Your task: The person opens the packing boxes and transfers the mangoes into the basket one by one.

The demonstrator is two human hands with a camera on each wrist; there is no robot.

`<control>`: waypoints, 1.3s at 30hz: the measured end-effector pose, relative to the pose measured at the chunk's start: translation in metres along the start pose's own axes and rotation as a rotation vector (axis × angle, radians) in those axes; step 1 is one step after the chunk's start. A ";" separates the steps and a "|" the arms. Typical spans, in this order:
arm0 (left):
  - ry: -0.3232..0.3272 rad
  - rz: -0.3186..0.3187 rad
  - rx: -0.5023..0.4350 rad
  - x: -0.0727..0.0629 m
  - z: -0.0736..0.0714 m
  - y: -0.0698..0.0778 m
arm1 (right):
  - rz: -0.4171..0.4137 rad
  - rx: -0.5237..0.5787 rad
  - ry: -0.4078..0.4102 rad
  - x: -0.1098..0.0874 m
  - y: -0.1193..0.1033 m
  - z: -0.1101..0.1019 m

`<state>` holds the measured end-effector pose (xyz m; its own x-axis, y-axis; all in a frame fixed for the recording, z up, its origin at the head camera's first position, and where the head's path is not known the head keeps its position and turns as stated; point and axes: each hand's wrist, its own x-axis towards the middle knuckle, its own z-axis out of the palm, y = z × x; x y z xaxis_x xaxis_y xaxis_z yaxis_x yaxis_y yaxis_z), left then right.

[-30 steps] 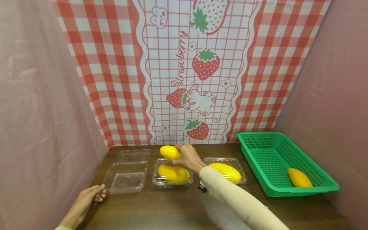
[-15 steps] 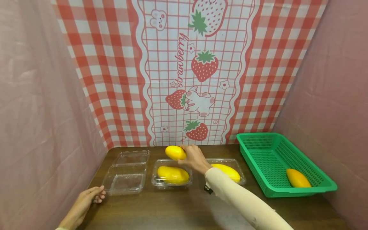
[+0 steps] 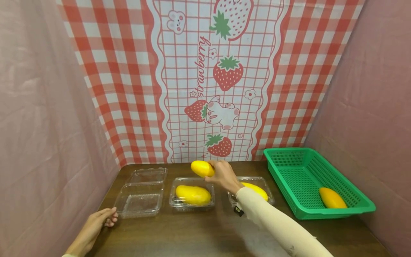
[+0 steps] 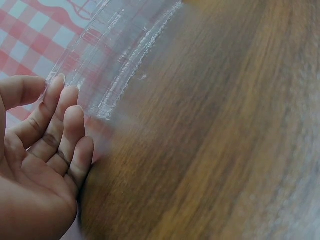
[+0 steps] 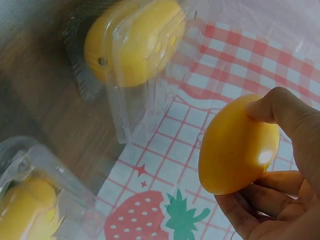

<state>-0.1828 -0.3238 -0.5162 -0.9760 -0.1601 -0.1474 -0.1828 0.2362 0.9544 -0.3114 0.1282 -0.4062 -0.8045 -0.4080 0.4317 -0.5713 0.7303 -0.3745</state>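
Right hand squeezes a fruit — one o'clock from the middle box — and left hand pinches an open box (fingers at eight).

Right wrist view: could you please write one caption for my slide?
A bare right hand grips a smooth yellow oval fruit near two clear plastic boxes holding yellow fruits.

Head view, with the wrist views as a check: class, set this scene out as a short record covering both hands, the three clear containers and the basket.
Left hand: pinching the near-left edge of the left container
Right hand: holding a yellow fruit above the table
Left container: open, nothing seen inside
Middle container: a yellow fruit inside
Right container: a yellow fruit inside, partly hidden by the sleeve
Green basket: one orange-yellow fruit inside
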 end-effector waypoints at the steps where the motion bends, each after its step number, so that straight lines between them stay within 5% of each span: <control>1: -0.003 -0.002 0.002 0.000 0.000 0.000 | 0.001 -0.001 0.006 -0.001 0.001 -0.001; 25: -0.020 -0.006 0.010 0.000 0.000 0.001 | 0.004 -0.042 0.069 -0.018 0.027 -0.022; 39: -0.017 -0.001 -0.004 0.002 -0.001 0.000 | 0.088 -0.049 0.082 -0.029 0.044 -0.042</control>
<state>-0.1844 -0.3255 -0.5164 -0.9778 -0.1440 -0.1524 -0.1831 0.2323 0.9553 -0.3062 0.1958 -0.4006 -0.8338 -0.2967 0.4655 -0.4891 0.7880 -0.3739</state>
